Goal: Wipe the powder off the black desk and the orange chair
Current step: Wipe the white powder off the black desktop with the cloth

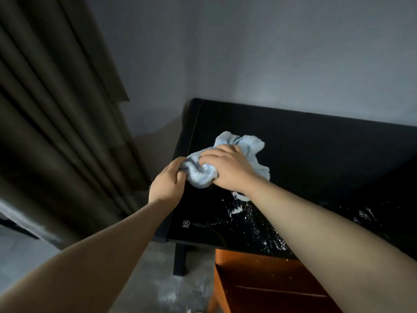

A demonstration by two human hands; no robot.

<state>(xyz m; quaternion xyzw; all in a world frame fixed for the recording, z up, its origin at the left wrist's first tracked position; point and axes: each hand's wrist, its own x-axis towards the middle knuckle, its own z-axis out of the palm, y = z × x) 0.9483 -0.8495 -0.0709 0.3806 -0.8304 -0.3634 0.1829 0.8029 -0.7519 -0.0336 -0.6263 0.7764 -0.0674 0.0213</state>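
Fingers point(211, 157) of my right hand point(228, 169) and left hand point(168, 185) clutch the blue cloth point(246, 143), bunching a pad for powder point(237, 210) just nearer me.

The right hand point(228, 168) is covering the middle of the light blue cloth point(248, 143), and the fingertips of the left hand point(168, 181) are lying hidden in its near fold. The right forearm point(327, 222) is hiding a strip of the black desk point(316, 143) and part of the white powder point(255, 224) on it, and the desk is running out past the right edge. The bottom edge is cutting off the orange chair point(259, 274), partly tucked under the desk. The printed mark point(186, 223) near the desk's corner is showing too small to read
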